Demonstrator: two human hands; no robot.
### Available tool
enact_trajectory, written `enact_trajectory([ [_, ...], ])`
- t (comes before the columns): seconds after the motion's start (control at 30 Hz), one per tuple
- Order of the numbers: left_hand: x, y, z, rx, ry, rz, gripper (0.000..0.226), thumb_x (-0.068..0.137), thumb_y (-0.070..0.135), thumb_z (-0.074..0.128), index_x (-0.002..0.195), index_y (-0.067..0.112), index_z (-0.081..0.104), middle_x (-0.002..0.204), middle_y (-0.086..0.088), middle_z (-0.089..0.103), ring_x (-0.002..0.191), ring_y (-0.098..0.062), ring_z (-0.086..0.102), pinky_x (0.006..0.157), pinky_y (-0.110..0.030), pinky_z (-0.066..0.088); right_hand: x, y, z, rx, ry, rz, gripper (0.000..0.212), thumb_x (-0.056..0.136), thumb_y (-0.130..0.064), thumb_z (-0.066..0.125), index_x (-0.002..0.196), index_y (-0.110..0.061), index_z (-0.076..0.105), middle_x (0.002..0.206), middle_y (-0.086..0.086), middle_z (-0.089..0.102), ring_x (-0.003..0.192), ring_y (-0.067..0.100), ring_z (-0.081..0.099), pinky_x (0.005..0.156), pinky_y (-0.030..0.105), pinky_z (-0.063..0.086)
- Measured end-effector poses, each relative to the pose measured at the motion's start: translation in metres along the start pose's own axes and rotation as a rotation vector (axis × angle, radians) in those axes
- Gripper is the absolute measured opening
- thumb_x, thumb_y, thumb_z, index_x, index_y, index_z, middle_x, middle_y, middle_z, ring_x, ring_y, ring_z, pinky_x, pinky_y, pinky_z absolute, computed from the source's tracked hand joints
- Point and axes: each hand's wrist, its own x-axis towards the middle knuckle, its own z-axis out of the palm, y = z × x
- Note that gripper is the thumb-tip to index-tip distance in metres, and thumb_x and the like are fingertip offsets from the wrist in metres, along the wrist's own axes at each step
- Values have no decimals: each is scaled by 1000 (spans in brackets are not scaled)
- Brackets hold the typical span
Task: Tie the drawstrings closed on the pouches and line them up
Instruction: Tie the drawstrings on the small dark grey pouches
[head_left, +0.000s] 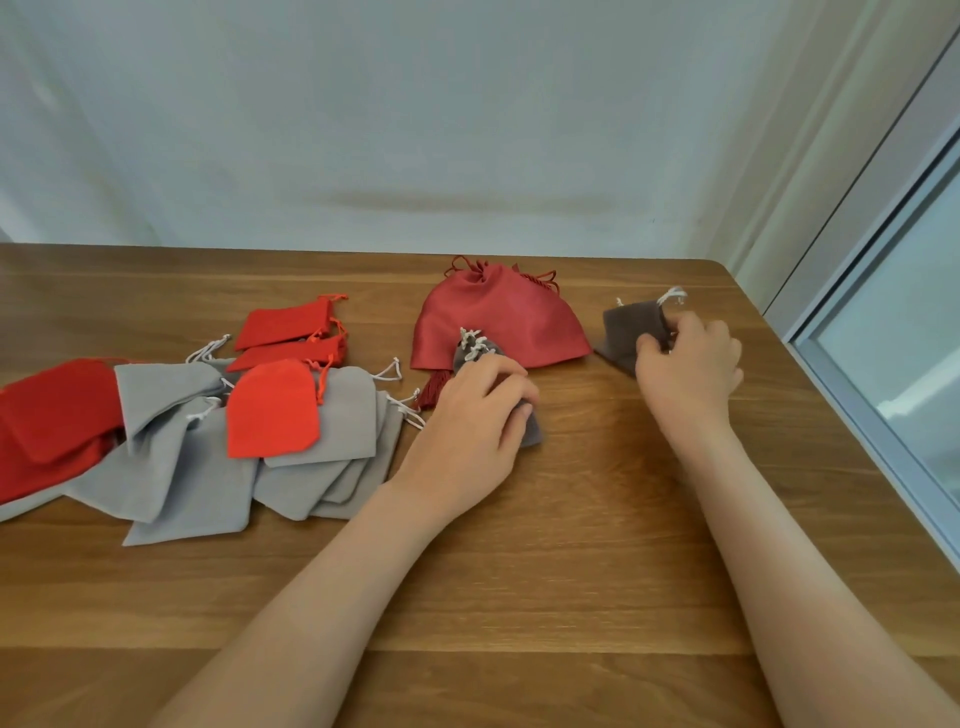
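Observation:
My left hand (475, 410) grips a small dark grey pouch (531, 428) whose tied white drawstring pokes out above my fingers. Just behind it lies a large dusty-red satin pouch (511, 322), cinched at the top with a red tassel cord. To the right, my right hand (688, 364) pinches a brown pouch (631, 325) near its mouth; white cord loops stick out at its top right. On the left lies a loose pile of light grey pouches (208, 467) with several bright red pouches (272, 408) on and behind it.
Everything sits on a wooden table (571, 545) against a pale wall. The table's right edge runs beside a window frame (878, 415). A big red pouch (52, 415) lies at the far left edge of view.

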Motion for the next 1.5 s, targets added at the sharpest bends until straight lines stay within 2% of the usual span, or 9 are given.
enact_trajectory([
  [0.1,0,-2,-2,77,193,-132,12,90,14,53,95,11,63,105,-4,56,96,-16,52,84,-32,43,-4,-5,-8,226,67,-76,22,96,-23,47,116,-18,53,112,3,54,109,22,44,93,39,40],
  [0.17,1,-3,-5,111,266,-224,18,90,23,52,99,10,61,101,-4,57,89,-16,53,79,-28,43,-9,-10,-10,415,34,-113,19,96,-23,50,114,-25,51,102,-5,56,96,9,51,77,22,44],
  [0.3,0,2,-5,-29,67,-286,22,95,26,51,112,13,55,106,4,53,90,-5,48,78,-17,38,-21,-20,-9,614,-79,-192,27,92,-22,58,114,-27,43,89,-11,58,71,-7,50,63,5,40],
  [0.53,0,-4,0,-81,-15,-219,24,96,11,44,120,9,50,119,-2,50,102,-5,46,87,-9,31,-29,-22,-6,648,-300,-355,12,91,-19,58,101,-26,57,91,2,63,79,19,53,67,17,39],
  [0.7,5,1,-7,-163,312,-177,34,98,19,33,124,6,53,122,-7,54,117,-19,49,100,-25,37,-30,-21,-8,686,-552,-459,9,85,-21,56,92,-21,62,85,6,60,81,23,53,74,31,41],
  [0.83,3,6,-8,-117,140,-73,39,100,29,33,130,14,51,124,0,54,119,-12,46,102,-24,32,-36,-23,-8,620,-700,-562,15,89,-13,58,104,-16,60,93,11,62,88,28,56,77,34,44],
  [0.97,3,2,-2,-12,160,-169,36,98,36,31,100,17,62,92,7,51,88,-11,46,77,-26,27,-38,-25,-8,625,-688,-576,23,90,-10,60,110,-20,56,88,17,60,82,31,54,68,30,40],
  [1.07,4,-1,-4,7,215,-188,33,98,34,32,71,21,46,72,10,36,71,-11,38,70,-29,26,-35,-24,-10,660,-693,-539,24,90,-19,56,113,-22,54,83,12,57,77,26,53,69,28,39],
  [1.5,8,5,-16,-172,330,-290,35,100,18,34,65,21,38,68,14,35,67,-9,41,62,-19,24,-21,-18,-10,843,-593,-390,18,94,2,43,94,-16,49,65,-14,41,63,1,39,64,13,36],
])
